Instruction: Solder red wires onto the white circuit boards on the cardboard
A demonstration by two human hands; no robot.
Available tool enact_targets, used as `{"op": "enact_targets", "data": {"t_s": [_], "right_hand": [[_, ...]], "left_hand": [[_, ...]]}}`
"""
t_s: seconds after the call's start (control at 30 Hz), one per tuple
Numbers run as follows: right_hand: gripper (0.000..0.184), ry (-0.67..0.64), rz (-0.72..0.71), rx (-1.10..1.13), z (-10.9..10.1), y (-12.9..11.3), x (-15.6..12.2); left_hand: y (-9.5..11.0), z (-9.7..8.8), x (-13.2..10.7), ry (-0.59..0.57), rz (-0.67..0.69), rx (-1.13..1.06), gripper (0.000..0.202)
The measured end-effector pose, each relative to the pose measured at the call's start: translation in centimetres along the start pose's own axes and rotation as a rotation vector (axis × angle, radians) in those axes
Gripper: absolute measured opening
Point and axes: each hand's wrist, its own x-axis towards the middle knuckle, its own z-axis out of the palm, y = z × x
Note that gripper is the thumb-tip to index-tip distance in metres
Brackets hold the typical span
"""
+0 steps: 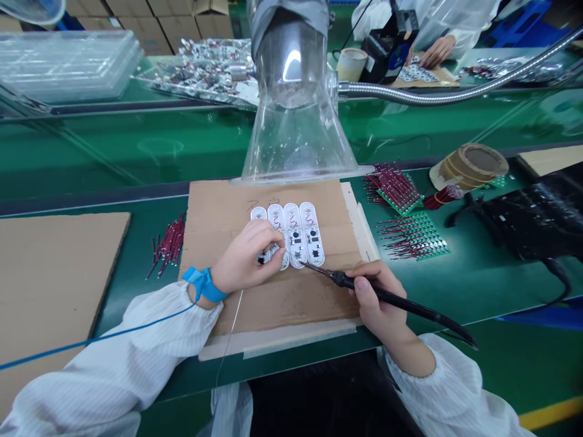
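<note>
Several white oblong circuit boards (301,233) lie side by side on a cardboard sheet (282,297). My left hand (248,258), with a blue wrist strap (203,284), rests on the leftmost boards with its fingers pinched on a thin solder wire (231,331) that trails toward me. My right hand (376,297) grips a black soldering iron (401,301); its tip sits at the near end of the rightmost board. A clear fume hood (298,127) stands just behind the boards.
Loose red wires (168,246) lie left of the cardboard sheet. Green panels bristling with red wires (412,233) sit to the right, beside a tape roll (471,164) and black cables (528,221). Another cardboard sheet (50,285) lies at left. Another person's hand (436,51) works across the belt.
</note>
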Motion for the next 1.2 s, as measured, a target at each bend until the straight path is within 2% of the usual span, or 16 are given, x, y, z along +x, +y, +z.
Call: {"op": "enact_targets", "data": {"t_s": [0.23, 0.43, 0.63, 0.9, 1.07, 1.2], "right_hand": [[0.008, 0.015, 0.007, 0.057, 0.0, 0.1, -0.1], [0.003, -0.037, 0.009, -0.039, -0.2, 0.2, -0.2], [0.007, -0.005, -0.019, -0.019, -0.1, 0.0, -0.1], [0.010, -0.075, 0.042, -0.085, -0.5, 0.8, -0.6], [0.015, 0.000, -0.007, 0.022, -0.2, -0.3, 0.2], [0.016, 0.049, 0.028, 0.089, 0.6, -1.9, 0.8]], "left_hand": [[0.0, 0.0, 0.0, 0.000, 0.004, -0.008, 0.015], [0.2, -0.1, 0.2, -0.011, -0.001, 0.005, 0.016], [0.1, -0.2, 0.2, -0.012, 0.001, 0.011, 0.015], [0.0, -0.1, 0.2, -0.035, -0.002, 0.023, 0.014], [-0.1, -1.6, -0.1, -0.029, -0.034, -0.001, 0.011], [-0.7, -3.0, -1.3, -0.001, -0.089, -0.054, 0.009]]}}
